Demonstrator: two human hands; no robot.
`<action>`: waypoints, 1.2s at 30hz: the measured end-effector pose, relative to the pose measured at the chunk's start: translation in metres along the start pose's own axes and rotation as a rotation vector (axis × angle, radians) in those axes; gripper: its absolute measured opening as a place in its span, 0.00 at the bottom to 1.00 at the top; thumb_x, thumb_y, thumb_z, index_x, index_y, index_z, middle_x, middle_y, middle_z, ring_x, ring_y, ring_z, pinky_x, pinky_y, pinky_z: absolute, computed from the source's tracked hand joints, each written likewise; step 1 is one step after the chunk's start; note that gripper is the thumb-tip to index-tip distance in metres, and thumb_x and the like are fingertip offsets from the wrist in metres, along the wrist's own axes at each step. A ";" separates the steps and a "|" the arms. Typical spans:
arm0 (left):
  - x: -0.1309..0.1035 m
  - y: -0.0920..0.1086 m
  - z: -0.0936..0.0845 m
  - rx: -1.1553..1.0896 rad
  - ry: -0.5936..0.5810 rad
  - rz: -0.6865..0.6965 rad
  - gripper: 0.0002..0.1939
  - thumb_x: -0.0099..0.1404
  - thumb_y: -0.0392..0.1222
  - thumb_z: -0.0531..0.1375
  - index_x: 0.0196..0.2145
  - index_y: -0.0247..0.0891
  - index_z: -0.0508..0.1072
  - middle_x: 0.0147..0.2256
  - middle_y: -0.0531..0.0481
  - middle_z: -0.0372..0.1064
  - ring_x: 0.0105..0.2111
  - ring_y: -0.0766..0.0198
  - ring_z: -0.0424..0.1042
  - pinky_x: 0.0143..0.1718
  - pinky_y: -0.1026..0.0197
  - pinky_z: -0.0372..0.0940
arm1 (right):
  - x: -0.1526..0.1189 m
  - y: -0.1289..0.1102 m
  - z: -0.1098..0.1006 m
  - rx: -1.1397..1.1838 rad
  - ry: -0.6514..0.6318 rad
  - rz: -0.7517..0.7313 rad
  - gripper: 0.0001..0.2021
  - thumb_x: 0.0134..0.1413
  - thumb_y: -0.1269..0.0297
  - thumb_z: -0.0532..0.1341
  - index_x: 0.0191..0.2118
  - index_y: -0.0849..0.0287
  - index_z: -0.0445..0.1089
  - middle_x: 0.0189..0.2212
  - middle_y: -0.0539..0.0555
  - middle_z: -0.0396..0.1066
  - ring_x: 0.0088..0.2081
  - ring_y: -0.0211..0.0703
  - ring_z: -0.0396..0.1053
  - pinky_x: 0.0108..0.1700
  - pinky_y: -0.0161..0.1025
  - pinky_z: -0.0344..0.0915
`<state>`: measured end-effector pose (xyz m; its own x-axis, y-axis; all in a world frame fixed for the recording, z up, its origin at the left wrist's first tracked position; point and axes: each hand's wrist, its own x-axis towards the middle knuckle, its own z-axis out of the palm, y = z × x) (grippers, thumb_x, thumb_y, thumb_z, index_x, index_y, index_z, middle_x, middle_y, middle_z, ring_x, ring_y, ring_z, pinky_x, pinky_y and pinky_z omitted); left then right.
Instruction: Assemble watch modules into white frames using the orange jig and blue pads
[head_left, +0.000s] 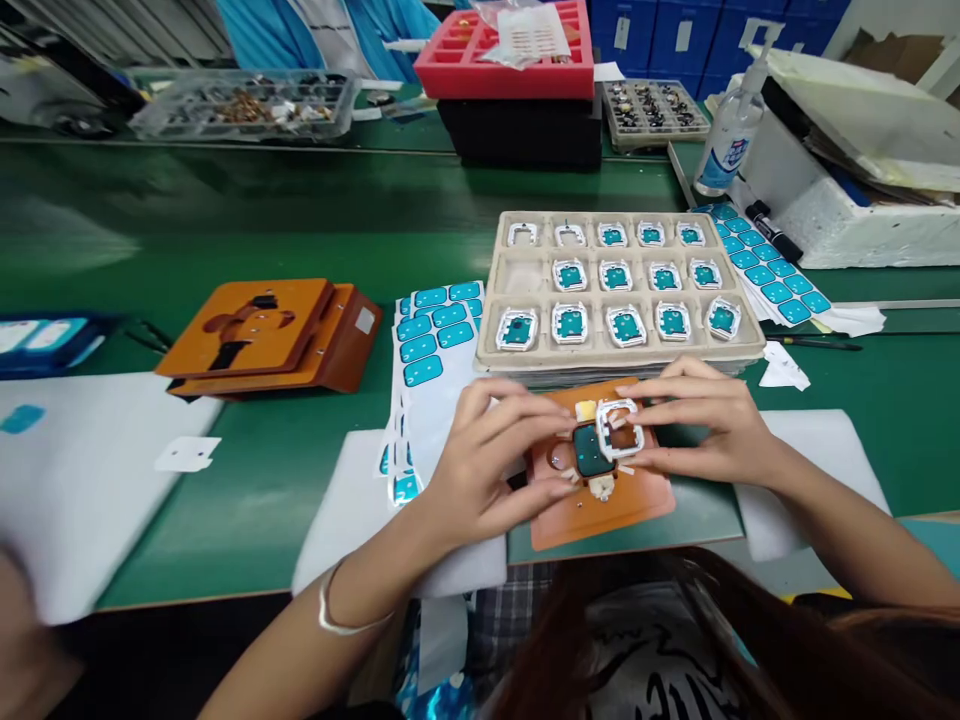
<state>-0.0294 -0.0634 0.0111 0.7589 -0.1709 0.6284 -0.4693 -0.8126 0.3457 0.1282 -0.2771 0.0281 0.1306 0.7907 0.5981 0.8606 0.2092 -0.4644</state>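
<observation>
An orange fixture plate (pixel 600 505) lies at the near edge of the green table, with a teal square part (pixel 590 452) seated in it. My right hand (pixel 701 425) pinches a small white frame (pixel 619 428), tilted, just over the teal part. My left hand (pixel 491 460) rests on the plate's left side, its fingertips touching the fixture beside the teal part. Behind the plate stands a beige tray (pixel 619 345) holding several white frames with teal inserts.
Sheets of teal stickers (pixel 435 335) lie left of the tray and more stickers (pixel 765 265) to its right. A second orange fixture (pixel 262 335) sits farther left. White foam pads (pixel 82 480), a sanitizer bottle (pixel 731 130), a red bin (pixel 510 60) and parts trays line the back.
</observation>
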 end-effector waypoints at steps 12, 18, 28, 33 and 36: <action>0.000 0.009 0.005 -0.008 -0.029 -0.165 0.27 0.57 0.52 0.69 0.51 0.41 0.69 0.45 0.43 0.71 0.46 0.52 0.63 0.47 0.47 0.61 | 0.001 -0.003 0.017 0.000 0.019 -0.037 0.13 0.51 0.58 0.71 0.41 0.59 0.75 0.45 0.61 0.78 0.39 0.46 0.66 0.39 0.47 0.68; 0.000 0.010 0.005 -0.013 -0.046 -0.189 0.25 0.58 0.50 0.68 0.50 0.41 0.69 0.46 0.43 0.71 0.47 0.52 0.63 0.48 0.46 0.61 | 0.000 -0.004 0.020 0.012 0.004 -0.028 0.13 0.51 0.59 0.71 0.40 0.59 0.75 0.45 0.61 0.78 0.39 0.47 0.65 0.40 0.48 0.68; 0.002 0.011 0.010 -0.091 -0.031 -0.207 0.19 0.62 0.49 0.66 0.48 0.43 0.71 0.46 0.46 0.70 0.47 0.54 0.61 0.49 0.49 0.59 | 0.004 0.000 0.017 0.007 -0.100 -0.041 0.13 0.52 0.58 0.69 0.40 0.59 0.72 0.42 0.58 0.78 0.40 0.47 0.65 0.41 0.47 0.66; 0.003 0.012 0.013 -0.076 -0.041 -0.078 0.34 0.63 0.62 0.59 0.63 0.49 0.59 0.54 0.43 0.62 0.51 0.52 0.57 0.53 0.48 0.56 | 0.002 -0.006 0.024 0.126 -0.003 0.068 0.24 0.48 0.57 0.72 0.49 0.55 0.67 0.36 0.54 0.74 0.38 0.45 0.68 0.38 0.43 0.67; 0.002 0.014 0.014 -0.001 -0.068 -0.030 0.41 0.64 0.65 0.55 0.68 0.47 0.49 0.57 0.39 0.57 0.53 0.49 0.54 0.55 0.46 0.53 | 0.000 -0.010 0.029 0.481 0.022 0.216 0.27 0.47 0.56 0.72 0.52 0.52 0.64 0.44 0.54 0.72 0.44 0.43 0.72 0.44 0.40 0.70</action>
<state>-0.0282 -0.0830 0.0076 0.8016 -0.1844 0.5687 -0.4465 -0.8173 0.3642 0.1059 -0.2627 0.0138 0.2951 0.8338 0.4666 0.4900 0.2872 -0.8230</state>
